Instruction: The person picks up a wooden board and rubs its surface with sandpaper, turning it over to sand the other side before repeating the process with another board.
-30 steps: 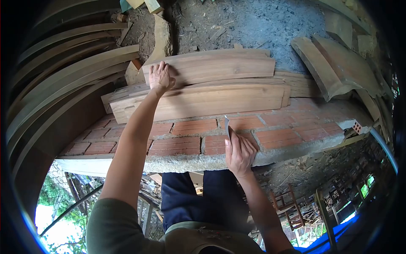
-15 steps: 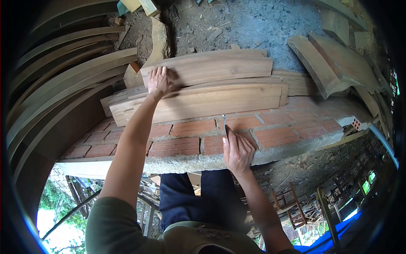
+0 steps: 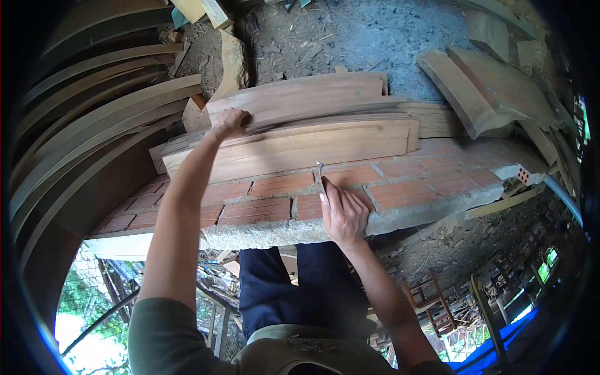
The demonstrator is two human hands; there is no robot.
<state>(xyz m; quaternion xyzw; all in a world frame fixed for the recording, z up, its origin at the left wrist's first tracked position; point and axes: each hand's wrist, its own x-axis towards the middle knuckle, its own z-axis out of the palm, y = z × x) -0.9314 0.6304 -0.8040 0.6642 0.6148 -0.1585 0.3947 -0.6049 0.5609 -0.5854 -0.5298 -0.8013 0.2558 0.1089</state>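
My left hand point(image 3: 231, 123) is closed round the near left edge of a wooden board point(image 3: 300, 94), the farther of the flat boards on the brick ledge. That near edge is blurred and looks slightly raised. A nearer stack of pale boards point(image 3: 294, 153) lies just in front of it. In my right hand point(image 3: 345, 215) is a thin metal tool point(image 3: 322, 178) with a small curved tip, pointing away from me. The hand rests over the front part of the brick ledge point(image 3: 269, 212), and the tool's handle is mostly hidden by the fingers.
Long curved planks point(image 3: 112, 119) are stacked at the left. Thick wooden pieces point(image 3: 494, 94) lie at the right end, near a blue pipe point(image 3: 565, 203). Beyond the boards is dirt ground point(image 3: 287, 50) with wood scraps. A wooden chair-like frame point(image 3: 434, 303) stands low at the right.
My left hand has gone from lying on the board's left end to closing on its near edge, and that edge has lifted. My right hand, still with the tool, appears slightly further left.
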